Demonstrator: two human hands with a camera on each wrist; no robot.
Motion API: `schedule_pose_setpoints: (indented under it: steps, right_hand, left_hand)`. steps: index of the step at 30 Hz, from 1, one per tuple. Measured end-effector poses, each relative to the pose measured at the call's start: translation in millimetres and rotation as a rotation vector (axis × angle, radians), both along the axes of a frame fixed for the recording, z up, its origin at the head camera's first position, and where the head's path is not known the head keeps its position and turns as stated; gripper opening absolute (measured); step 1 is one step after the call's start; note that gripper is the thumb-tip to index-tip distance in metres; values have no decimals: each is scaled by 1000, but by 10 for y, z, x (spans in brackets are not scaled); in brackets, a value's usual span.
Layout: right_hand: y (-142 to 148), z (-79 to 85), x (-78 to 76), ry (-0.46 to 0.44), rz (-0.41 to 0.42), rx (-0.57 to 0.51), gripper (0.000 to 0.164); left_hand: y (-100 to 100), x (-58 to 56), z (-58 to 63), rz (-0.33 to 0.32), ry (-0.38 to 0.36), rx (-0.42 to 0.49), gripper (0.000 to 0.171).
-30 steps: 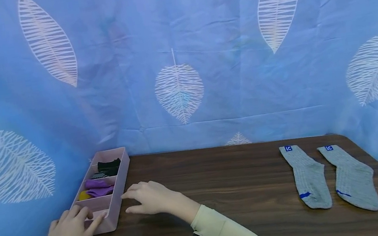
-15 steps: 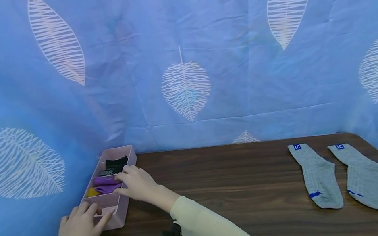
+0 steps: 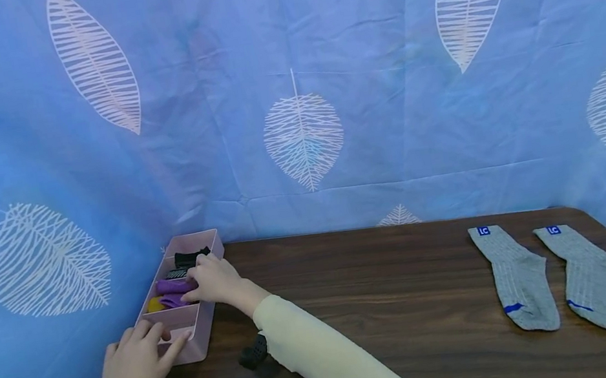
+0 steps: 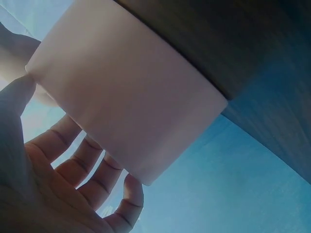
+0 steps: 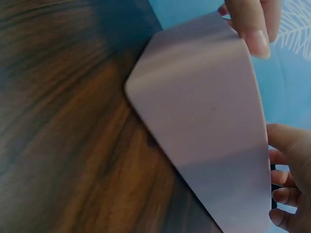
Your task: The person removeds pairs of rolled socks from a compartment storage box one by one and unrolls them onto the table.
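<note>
A pale pink divided box (image 3: 207,324) stands at the table's left side. My left hand (image 3: 135,364) grips its near end, fingers hooked over the rim and thumb at the right corner; the left wrist view shows that hand (image 4: 73,179) along the upper edge of the end wall. My right hand (image 3: 215,279) reaches over the box's right wall, thumb and fingers apart beside the folded purple socks (image 3: 173,287). In the right wrist view its fingers (image 5: 286,178) bend at the rim. Black socks (image 3: 187,259) lie in the compartment behind, and something yellow (image 3: 156,304) shows beside the purple.
Two grey socks (image 3: 519,281) with blue marks, one being the farther-right sock (image 3: 602,281), lie flat at the right of the dark wooden table (image 3: 391,306). A blue curtain (image 3: 376,126) with white leaf prints hangs along the back and sides.
My right hand has moved left and away from me, from beside the box to over its right wall at the purple socks. The left hand stays at the near end. The view has shifted slightly.
</note>
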State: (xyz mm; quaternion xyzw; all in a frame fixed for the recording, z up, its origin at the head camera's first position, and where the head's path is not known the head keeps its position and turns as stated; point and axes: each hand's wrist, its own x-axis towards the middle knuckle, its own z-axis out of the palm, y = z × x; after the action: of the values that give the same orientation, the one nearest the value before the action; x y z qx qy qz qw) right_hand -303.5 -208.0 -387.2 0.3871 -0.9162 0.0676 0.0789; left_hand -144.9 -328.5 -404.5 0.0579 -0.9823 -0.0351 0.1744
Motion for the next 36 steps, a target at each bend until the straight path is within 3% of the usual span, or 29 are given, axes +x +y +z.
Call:
schedule_pose_setpoints:
  steps: [14,22,28,36]
  right_hand:
    - [-127,43,-57,-73,-30,175,37]
    - [-204,87,-23,-151,-106,237,31]
    - [-250,61,-55,-163,-133,221,31]
    - [-213,-30,-86,-175,-84,145,25]
  left_hand:
    - [55,25,15,24,-40,21,56]
    - [60,44,32,20,-30,21,53]
    - [44,14,38,21,-16,15,52]
    - [39,2,15,33,-33,27,54]
